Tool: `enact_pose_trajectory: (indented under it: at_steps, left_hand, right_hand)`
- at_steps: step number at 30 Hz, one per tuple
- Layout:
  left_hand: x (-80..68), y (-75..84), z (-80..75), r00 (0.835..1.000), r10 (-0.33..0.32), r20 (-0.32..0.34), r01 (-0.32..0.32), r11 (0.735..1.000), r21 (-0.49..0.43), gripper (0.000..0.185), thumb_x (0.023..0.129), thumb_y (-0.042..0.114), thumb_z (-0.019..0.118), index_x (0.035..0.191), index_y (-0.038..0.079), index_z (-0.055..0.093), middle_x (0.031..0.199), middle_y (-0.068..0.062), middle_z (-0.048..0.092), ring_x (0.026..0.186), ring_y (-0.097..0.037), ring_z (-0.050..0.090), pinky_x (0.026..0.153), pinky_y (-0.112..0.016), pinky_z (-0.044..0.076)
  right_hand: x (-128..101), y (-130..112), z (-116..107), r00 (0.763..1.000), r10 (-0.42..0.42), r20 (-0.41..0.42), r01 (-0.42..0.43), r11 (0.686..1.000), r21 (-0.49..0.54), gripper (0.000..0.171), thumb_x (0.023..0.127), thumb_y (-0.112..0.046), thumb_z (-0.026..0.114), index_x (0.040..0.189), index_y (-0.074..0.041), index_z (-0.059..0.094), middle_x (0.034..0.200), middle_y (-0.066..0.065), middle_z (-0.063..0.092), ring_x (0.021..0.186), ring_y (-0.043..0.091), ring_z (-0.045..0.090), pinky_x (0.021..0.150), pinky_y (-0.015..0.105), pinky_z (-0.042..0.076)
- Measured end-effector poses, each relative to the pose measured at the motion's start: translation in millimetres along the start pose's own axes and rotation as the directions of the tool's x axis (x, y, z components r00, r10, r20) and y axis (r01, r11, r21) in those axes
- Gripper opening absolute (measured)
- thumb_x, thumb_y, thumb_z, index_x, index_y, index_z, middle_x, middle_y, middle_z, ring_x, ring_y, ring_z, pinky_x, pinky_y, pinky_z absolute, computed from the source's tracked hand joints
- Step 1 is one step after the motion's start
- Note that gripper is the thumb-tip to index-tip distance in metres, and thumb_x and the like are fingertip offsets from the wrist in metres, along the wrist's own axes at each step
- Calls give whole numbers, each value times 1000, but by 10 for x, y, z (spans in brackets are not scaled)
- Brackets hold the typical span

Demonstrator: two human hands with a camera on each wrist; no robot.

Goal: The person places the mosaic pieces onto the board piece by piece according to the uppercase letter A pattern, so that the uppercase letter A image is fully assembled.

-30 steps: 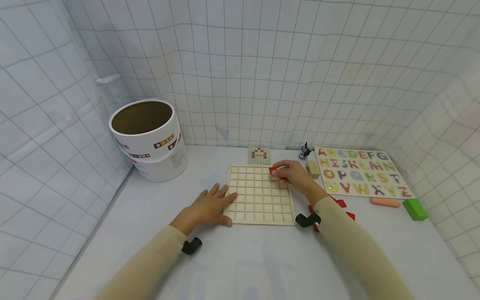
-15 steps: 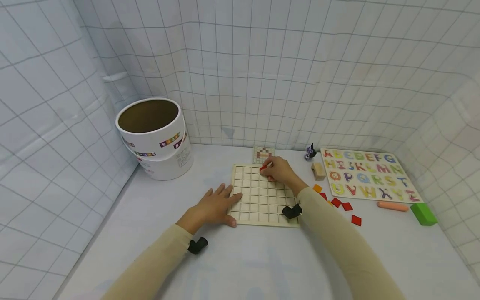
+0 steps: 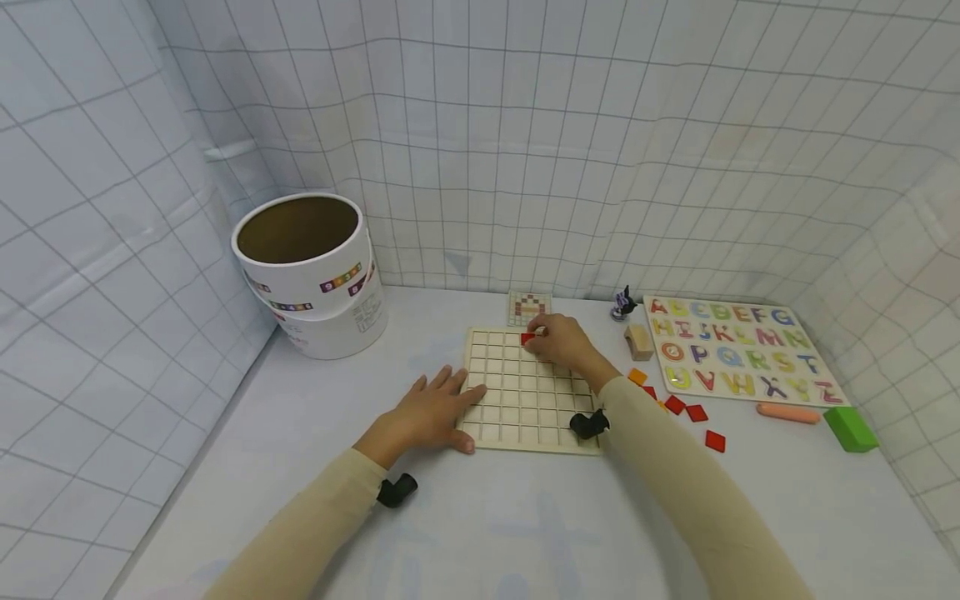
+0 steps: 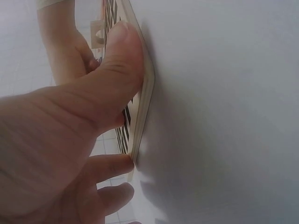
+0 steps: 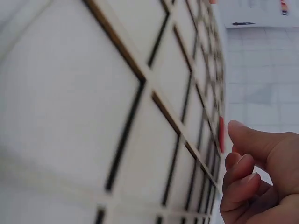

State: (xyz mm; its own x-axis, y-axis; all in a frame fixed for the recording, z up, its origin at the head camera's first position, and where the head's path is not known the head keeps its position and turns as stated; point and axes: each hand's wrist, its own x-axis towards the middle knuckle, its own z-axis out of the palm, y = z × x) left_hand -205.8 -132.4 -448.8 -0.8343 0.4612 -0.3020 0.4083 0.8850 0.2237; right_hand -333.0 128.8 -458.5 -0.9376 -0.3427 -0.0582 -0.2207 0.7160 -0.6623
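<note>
A pale wooden grid board lies flat on the white table. My left hand rests with spread fingers on the board's left edge; in the left wrist view its thumb lies along the rim. At the board's far row, a small red square tile lies nearly flat on a cell. My right hand has curled fingers and holds the tile by its right side between thumb and finger. In the right wrist view the red tile appears edge-on beside the thumb; the fingertip contact is partly hidden.
A small pattern card sits behind the board. Several loose red tiles and an orange tile lie right. Around them are a wooden block, alphabet board, orange stick, green block, dark figurine and white bucket.
My right hand has moved left along the far row with the red tile, which now lies flatter on a cell. The left hand stays on the board's edge. The head view has shifted slightly.
</note>
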Motion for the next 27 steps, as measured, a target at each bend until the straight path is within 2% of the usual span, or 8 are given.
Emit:
enact_pose_trajectory:
  at_steps: [4, 7, 10, 14, 19, 23, 27]
  left_hand:
    - [6, 20, -2, 1000, 1, -3, -1, 1000, 18, 96, 80, 57, 78, 160, 25, 36, 168, -16, 22, 156, -43, 11, 119, -67, 17]
    - [11, 21, -3, 1000, -8, -12, 8, 999, 37, 96, 79, 58, 78, 160, 26, 37, 168, -15, 24, 155, -44, 13, 119, -67, 19]
    - [4, 23, -12, 1000, -16, -12, 17, 999, 39, 96, 79, 58, 78, 160, 27, 37, 168, -15, 24, 155, -44, 12, 119, -67, 19]
    - [-7, 25, -24, 1000, -13, -16, 14, 999, 35, 96, 79, 58, 78, 160, 26, 37, 168, -16, 24, 155, -46, 12, 119, -67, 19]
    - [-14, 27, -29, 1000, -14, -16, 15, 1000, 25, 96, 79, 58, 78, 160, 26, 37, 168, -16, 23, 155, -46, 12, 119, -67, 19]
    - [-8, 23, -26, 1000, -16, -13, 16, 1000, 14, 96, 79, 58, 77, 160, 27, 36, 168, -16, 22, 155, -45, 11, 119, -67, 18]
    - [-4, 15, -8, 1000, -13, -6, 13, 1000, 20, 96, 79, 58, 77, 160, 27, 36, 168, -16, 23, 155, -45, 12, 119, -67, 19]
  right_hand:
    - [-251, 121, -269, 1000, -5, -30, 8, 995, 103, 40, 101, -24, 65, 136, -6, 63, 109, 16, 68, 85, 31, 64, 70, 39, 53]
    - [-549, 262, -546, 998, 19, -68, -6, 982, 191, 42, 104, -28, 62, 139, -5, 60, 110, 20, 65, 80, 37, 62, 65, 41, 53]
    - [-883, 447, -803, 995, 59, -82, -40, 974, 221, 44, 105, -31, 59, 140, -4, 58, 110, 26, 62, 81, 39, 58, 65, 41, 53]
    - [-1307, 716, -1048, 990, 117, -74, -101, 977, 190, 46, 105, -29, 60, 142, -3, 55, 108, 26, 60, 83, 33, 58, 67, 35, 55]
    - [-1729, 1053, -1208, 977, 205, -51, -194, 966, 173, 51, 103, -30, 62, 146, -4, 50, 109, 18, 59, 86, 27, 59, 67, 30, 53]
    - [-1973, 1285, -1286, 972, 235, -19, -229, 961, 158, 56, 102, -32, 64, 147, -3, 49, 117, 18, 59, 94, 27, 59, 70, 30, 53]
    - [-2163, 1446, -1295, 964, 262, 37, -265, 956, 130, 54, 98, -29, 70, 142, -3, 54, 124, 18, 59, 99, 28, 58, 72, 30, 55]
